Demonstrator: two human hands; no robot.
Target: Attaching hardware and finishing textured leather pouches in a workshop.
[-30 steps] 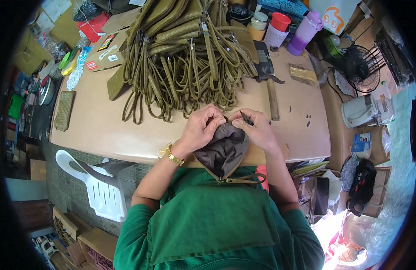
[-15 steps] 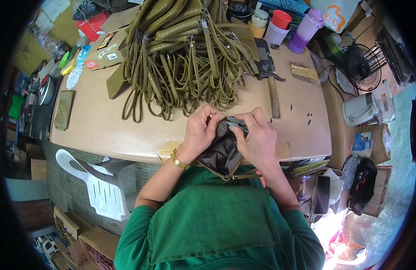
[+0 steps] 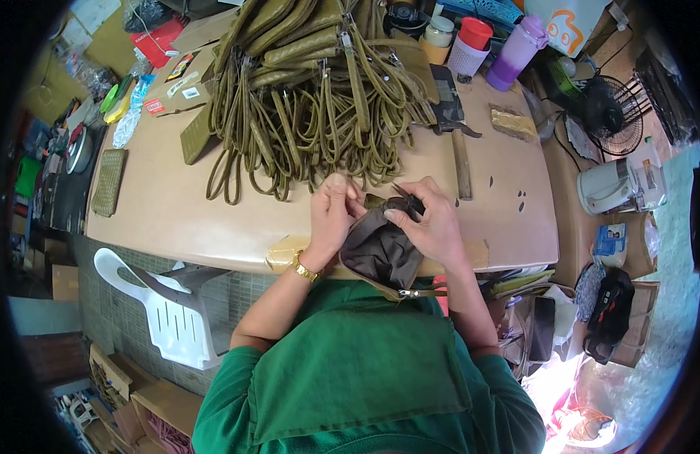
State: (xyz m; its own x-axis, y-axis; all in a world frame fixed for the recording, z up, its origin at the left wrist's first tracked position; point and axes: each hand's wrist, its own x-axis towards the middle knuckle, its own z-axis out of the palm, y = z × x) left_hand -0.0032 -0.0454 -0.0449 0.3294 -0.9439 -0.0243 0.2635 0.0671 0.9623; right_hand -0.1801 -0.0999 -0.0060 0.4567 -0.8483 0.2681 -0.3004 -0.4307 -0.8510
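Observation:
A small pouch with dark brown lining [image 3: 376,253] is held above the table's near edge, its zipper with a metal pull [image 3: 407,293] towards me. My right hand [image 3: 433,227] grips dark thread snips [image 3: 400,191], blades pointing up and left, while its thumb presses on the pouch's far edge. My left hand [image 3: 332,216], with a gold watch [image 3: 304,268] on the wrist, is closed in a pinch beside the pouch's left edge. What its fingertips hold is too small to make out. Beyond both hands lies a heap of olive woven pouches with strap loops [image 3: 312,113].
On the table [image 3: 191,219] are a wooden strip [image 3: 462,165], a flat woven olive piece [image 3: 109,181], a cardboard box [image 3: 185,87] and a purple bottle [image 3: 516,53]. A white plastic chair [image 3: 172,318] stands at the left; a black fan [image 3: 611,113] is at the right.
My left hand has drawn slightly left, off the pouch's far corner. The snips have turned in my right hand, blades now up. The pouch has shifted a little right and its lining opened wider.

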